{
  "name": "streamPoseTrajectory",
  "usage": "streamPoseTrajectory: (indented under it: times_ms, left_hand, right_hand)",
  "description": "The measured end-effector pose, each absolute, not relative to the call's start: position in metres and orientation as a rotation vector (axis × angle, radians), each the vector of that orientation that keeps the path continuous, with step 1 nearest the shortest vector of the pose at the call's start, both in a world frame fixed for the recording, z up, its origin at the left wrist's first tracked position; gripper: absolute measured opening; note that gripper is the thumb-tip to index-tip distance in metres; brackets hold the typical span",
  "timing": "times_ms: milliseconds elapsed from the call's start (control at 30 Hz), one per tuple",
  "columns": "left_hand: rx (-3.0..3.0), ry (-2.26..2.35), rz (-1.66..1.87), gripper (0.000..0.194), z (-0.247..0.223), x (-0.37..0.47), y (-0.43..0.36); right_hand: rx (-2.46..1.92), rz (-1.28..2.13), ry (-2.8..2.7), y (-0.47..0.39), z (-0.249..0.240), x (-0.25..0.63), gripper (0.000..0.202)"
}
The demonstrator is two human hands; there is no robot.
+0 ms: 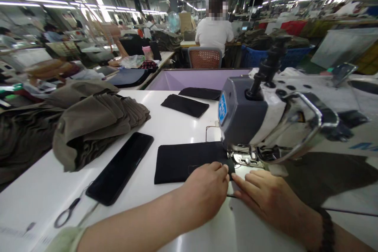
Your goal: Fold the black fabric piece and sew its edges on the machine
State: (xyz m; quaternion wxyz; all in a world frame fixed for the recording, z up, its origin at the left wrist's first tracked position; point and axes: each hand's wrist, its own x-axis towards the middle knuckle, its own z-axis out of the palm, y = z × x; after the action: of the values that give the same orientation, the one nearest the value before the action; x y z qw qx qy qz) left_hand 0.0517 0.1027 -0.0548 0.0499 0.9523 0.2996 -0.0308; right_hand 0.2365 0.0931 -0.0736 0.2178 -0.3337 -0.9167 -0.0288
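Observation:
A folded black fabric piece (180,163) lies flat on the white table, its right end at the presser foot (246,158) of the sewing machine (251,106). My left hand (208,185) rests over the near right part of this fabric, fingers curled together at its edge. Just right of it, my right hand (262,193) lies low with fingers stretched out, the index fingertip touching the fabric's right corner. Whatever is under my left fingers is hidden. Two more black fabric pieces (185,105) lie farther back on the table.
A black phone (121,167) with a ring strap (67,213) lies left of the fabric. Beyond it stands a stack of brown-grey fabric pieces (100,126). A purple-walled bin (197,78) borders the table's far edge. A person in white (215,33) sits ahead.

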Motion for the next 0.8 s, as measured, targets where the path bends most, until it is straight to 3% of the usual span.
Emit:
streamPoseTrajectory:
  times_ms: [800]
  left_hand:
    - [2.903, 1.069, 0.137, 0.025, -0.069, 0.051, 0.135]
  right_hand:
    - [-1.094, -0.173, -2.499, 0.099, -0.081, 0.235, 0.040]
